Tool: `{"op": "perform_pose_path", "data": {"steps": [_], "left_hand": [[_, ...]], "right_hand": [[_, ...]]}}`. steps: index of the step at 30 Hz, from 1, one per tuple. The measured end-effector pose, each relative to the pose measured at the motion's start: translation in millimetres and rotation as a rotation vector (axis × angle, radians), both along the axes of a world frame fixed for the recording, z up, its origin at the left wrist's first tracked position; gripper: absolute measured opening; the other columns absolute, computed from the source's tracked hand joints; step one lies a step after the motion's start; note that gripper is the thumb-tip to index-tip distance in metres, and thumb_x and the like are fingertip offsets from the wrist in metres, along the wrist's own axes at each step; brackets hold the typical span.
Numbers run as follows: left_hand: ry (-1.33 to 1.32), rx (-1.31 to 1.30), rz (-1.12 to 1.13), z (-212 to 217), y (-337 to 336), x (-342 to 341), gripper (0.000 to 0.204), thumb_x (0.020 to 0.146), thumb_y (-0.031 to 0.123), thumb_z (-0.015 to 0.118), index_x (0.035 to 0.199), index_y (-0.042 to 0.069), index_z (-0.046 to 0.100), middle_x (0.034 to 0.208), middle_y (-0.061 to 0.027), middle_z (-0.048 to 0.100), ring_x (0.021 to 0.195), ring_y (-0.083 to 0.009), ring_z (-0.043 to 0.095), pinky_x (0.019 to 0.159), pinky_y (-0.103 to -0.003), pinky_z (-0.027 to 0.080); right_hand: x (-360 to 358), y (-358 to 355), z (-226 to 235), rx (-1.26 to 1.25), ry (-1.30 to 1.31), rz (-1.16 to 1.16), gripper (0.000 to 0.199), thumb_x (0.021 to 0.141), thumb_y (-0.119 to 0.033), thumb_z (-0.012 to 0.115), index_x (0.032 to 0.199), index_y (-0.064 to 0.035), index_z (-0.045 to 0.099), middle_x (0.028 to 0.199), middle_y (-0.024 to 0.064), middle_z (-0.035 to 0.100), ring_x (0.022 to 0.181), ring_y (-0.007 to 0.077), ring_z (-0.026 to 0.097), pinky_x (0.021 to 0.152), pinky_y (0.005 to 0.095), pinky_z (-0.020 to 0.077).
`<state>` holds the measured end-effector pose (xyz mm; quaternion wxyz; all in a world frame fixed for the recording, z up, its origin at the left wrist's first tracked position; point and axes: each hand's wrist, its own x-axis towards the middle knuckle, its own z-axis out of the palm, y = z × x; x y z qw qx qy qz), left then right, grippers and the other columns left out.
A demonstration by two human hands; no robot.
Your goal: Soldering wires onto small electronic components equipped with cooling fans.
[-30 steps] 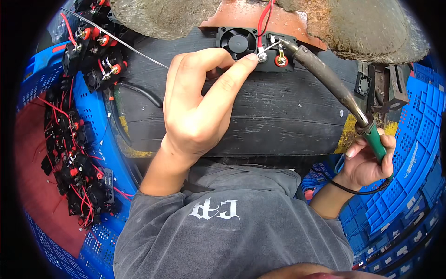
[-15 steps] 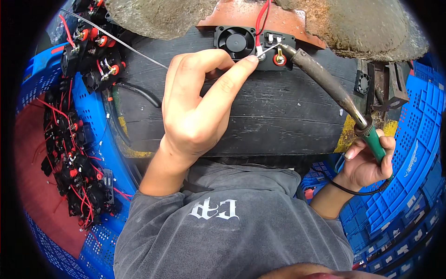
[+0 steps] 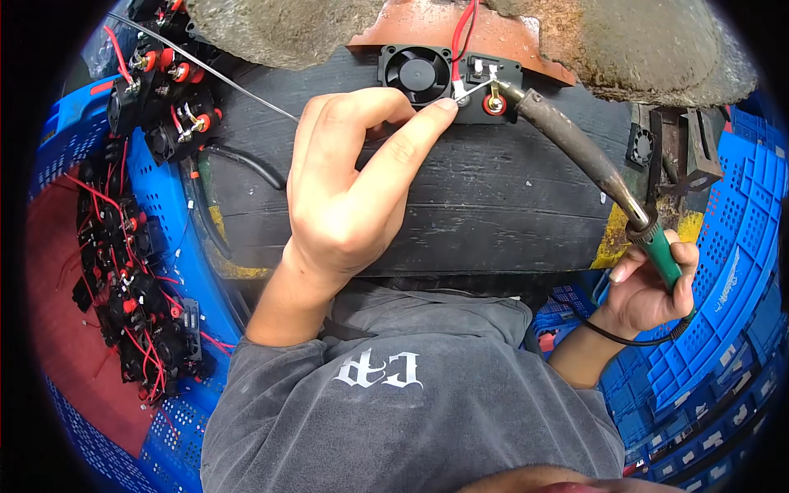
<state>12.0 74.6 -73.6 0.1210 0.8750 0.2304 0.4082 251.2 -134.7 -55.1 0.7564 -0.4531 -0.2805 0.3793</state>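
Barely anything shifts: left hand [image 3: 345, 189] still pinches solder wire [image 3: 214, 70] at the black fan module [image 3: 452, 78] on the dark bench [image 3: 493, 205]; right hand [image 3: 653, 287] grips soldering iron [image 3: 575, 148], tip touching the module's terminal.

The left hand [image 3: 349, 193] pinches a thin solder wire [image 3: 214, 70] against the black fan module [image 3: 448, 74]. The right hand [image 3: 653, 287] grips a green-handled soldering iron [image 3: 583, 156], its tip at the module's red terminal [image 3: 494, 103].

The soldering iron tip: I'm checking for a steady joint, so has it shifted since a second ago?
No. The soldering iron tip stays at the red terminal beside the small black fan, as before.
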Motion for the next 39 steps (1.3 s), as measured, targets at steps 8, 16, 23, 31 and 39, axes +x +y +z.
{"op": "perform_pose_path", "data": {"steps": [8, 16, 23, 31, 39], "left_hand": [[0.038, -0.031, -0.009, 1, 0, 1, 0.04, 0.062, -0.01, 0.069, 0.1, 0.002, 0.073, 0.087, -0.0065, 0.056, 0.074, -0.0157, 0.052, 0.057, -0.024, 0.042], [-0.009, -0.008, 0.026, -2, 0, 3, 0.04, 0.057, 0.0, 0.067, 0.097, 0.001, 0.073, 0.083, -0.005, 0.056, 0.069, -0.0171, 0.052, 0.059, -0.027, 0.043], [0.008, 0.04, 0.013, 2, 0, 3, 0.037, 0.059, 0.002, 0.068, 0.095, 0.001, 0.072, 0.084, -0.0057, 0.056, 0.069, -0.0176, 0.052, 0.059, -0.027, 0.043], [0.049, 0.007, 0.006, 2, -2, 1, 0.041, 0.059, -0.008, 0.068, 0.099, 0.002, 0.073, 0.087, -0.0062, 0.055, 0.076, -0.017, 0.051, 0.058, -0.024, 0.042], [0.004, 0.044, -0.008, 1, 1, 4, 0.036, 0.059, 0.003, 0.068, 0.095, 0.0, 0.072, 0.085, -0.0062, 0.056, 0.07, -0.0179, 0.052, 0.059, -0.027, 0.043]], "right_hand": [[1, 4, -4, 0.023, 0.022, -0.006, 0.042, 0.089, -0.034, 0.049, 0.109, 0.0013, 0.057, 0.106, 0.0244, 0.061, 0.074, 0.0291, 0.066, 0.041, 0.0289, 0.0527], [2, 5, -5, 0.024, 0.014, -0.003, 0.042, 0.088, -0.035, 0.048, 0.108, 0.0013, 0.057, 0.107, 0.0246, 0.061, 0.075, 0.0295, 0.066, 0.041, 0.0287, 0.0526], [-2, 9, 4, -0.069, -0.012, -0.114, 0.043, 0.087, -0.036, 0.051, 0.107, 0.0023, 0.057, 0.09, 0.0256, 0.06, 0.05, 0.0284, 0.061, 0.04, 0.0307, 0.0518], [-4, 5, 6, -0.059, -0.019, -0.113, 0.043, 0.086, -0.035, 0.053, 0.107, 0.0029, 0.057, 0.088, 0.0268, 0.059, 0.051, 0.0291, 0.062, 0.04, 0.0309, 0.0522], [-2, 4, 12, -0.051, -0.067, -0.099, 0.042, 0.087, -0.034, 0.052, 0.106, 0.0035, 0.055, 0.089, 0.027, 0.06, 0.05, 0.029, 0.061, 0.043, 0.0313, 0.0526]]}}
